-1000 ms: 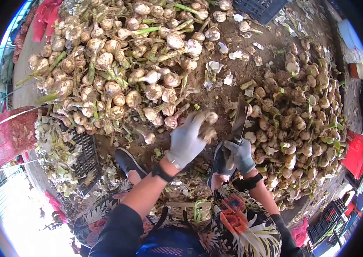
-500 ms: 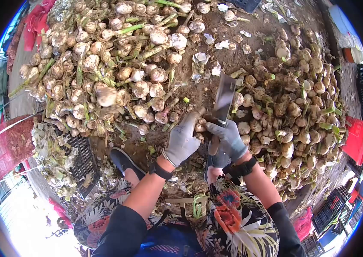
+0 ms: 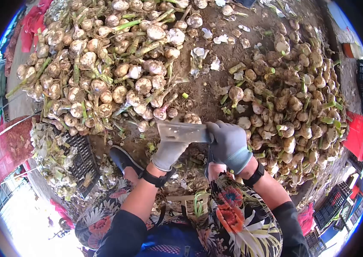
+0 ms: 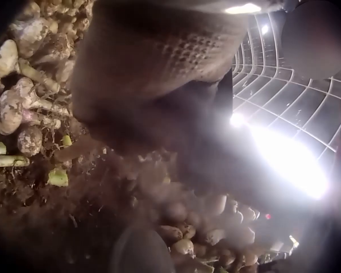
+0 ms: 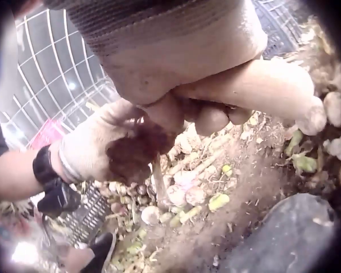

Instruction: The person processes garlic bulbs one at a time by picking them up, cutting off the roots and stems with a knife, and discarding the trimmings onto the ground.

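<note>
My gloved right hand (image 3: 231, 141) grips a cleaver (image 3: 183, 132). Its broad blade points left and lies across the front of my left hand (image 3: 168, 152) in the head view. A garlic bulb (image 3: 192, 118) shows just beyond the blade's upper edge, at my left fingers; the blade hides most of those fingers. In the right wrist view the left glove (image 5: 94, 142) curls around a dark, shaded mass. The left wrist view is mostly filled by the glove's cuff and palm (image 4: 159, 62).
A big heap of garlic with stalks (image 3: 100, 64) spreads at the left, a heap of trimmed bulbs (image 3: 297, 103) at the right. Papery skins (image 3: 198, 55) lie on the soil between. A black crate (image 3: 83, 162) and dark shoes (image 3: 123, 160) are nearer me; a red container (image 3: 356, 135) stands far right.
The cleaver has swung from pointing forward to lying leftward across my left hand. Half a second ago a blurred bulb was in the air over the left heap; it is gone from there.
</note>
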Motion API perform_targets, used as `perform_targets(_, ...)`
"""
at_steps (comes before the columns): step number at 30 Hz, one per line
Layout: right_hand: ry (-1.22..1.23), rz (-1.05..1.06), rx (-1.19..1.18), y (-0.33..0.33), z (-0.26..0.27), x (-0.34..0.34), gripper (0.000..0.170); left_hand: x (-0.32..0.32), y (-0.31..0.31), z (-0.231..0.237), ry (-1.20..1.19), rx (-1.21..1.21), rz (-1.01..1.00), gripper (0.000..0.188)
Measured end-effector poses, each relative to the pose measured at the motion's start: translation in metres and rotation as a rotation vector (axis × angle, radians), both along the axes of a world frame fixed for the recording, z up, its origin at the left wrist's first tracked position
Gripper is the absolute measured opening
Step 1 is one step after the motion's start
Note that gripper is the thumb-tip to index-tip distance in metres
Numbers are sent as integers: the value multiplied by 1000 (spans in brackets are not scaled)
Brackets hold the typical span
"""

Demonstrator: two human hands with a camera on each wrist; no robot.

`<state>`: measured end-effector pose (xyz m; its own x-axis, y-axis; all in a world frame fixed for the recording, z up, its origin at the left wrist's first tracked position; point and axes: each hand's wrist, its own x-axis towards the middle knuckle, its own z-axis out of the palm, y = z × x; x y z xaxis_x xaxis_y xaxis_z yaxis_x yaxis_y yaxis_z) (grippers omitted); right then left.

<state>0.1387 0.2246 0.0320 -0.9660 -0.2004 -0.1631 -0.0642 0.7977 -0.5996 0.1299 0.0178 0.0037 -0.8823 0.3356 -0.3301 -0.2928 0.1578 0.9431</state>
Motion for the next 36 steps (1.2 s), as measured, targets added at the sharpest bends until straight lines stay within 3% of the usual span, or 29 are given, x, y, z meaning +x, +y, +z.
perform_targets(2, 41, -9, 20, -1, 2, 0, 15, 5, -8, -8, 34, -123, -43, 67)
perform_targets(4, -2, 13, -16, 0, 3, -1, 17, 7, -11, -10, -98, 113, 56, 70)
perform_targets(8, -29, 22, -13, -3, 7, 0, 14, -8, -7, 12, -132, 78, 50, 71)
perform_targets(10, -112, -115, -110, 3, -6, 3, 11, -25, -3, 25, 203, -218, -242, 68)
perform_targets(12, -397, -210, 117, 24, -33, -1, 15, -18, 10, 49, -246, 271, 119, 58)
perform_targets(14, -435, -310, 78, 31, -34, 15, 20, -16, 8, 50, -313, 325, 182, 53)
perform_targets(16, -441, -430, -393, 28, -48, 28, 29, -19, 4, 23, -46, 36, -119, 54)
perform_targets(17, -434, -390, -465, 23, -39, 22, 29, -18, 12, 27, 195, -146, -130, 33)
perform_targets(18, -433, -355, -539, 17, -29, 17, 29, -20, 10, 30, 194, -152, -133, 33)
perform_targets(20, -435, -303, -500, 1, -8, 3, 29, -24, 6, 34, 542, -514, -491, 16)
perform_targets(22, -426, -249, -457, -1, -1, -5, 28, -24, 3, 36, 582, -599, -555, 12)
perform_targets(24, -478, -87, -432, -2, 1, -9, 25, -30, 0, 53, 832, -743, -749, 11)
perform_targets(25, -561, -24, -213, 8, -29, -1, 25, -31, -5, 62, 862, -746, -767, 7)
perform_targets(26, -524, -42, -37, 19, -48, 14, 27, -34, -1, 70, 905, -669, -735, 8)
perform_targets(27, -527, -48, -184, 29, -84, 40, 27, -34, 7, 79, 935, -595, -704, 9)
perform_targets(28, -540, -49, -336, 31, -108, 61, 28, -29, 33, 101, 787, -391, -710, 19)
perform_targets(29, -544, -36, -343, 25, -109, 62, 28, -20, 59, 111, 887, -248, -673, 21)
perform_targets(30, -529, -85, -412, 20, -105, 56, 27, -14, 80, 120, 795, -144, -704, 37)
perform_targets(32, -502, -202, -545, 15, -91, 49, 27, -14, 88, 125, 739, -94, -335, 55)
perform_targets(34, -478, -330, -681, 11, -70, 42, 26, -38, 46, 108, 537, -463, -171, 60)
perform_targets(35, -526, -385, -544, 11, -53, 32, 23, -48, 24, 83, 522, -520, 79, 59)
perform_targets(36, -616, -493, -606, 14, -60, 30, 23, -56, -12, 36, 387, -412, 308, 62)
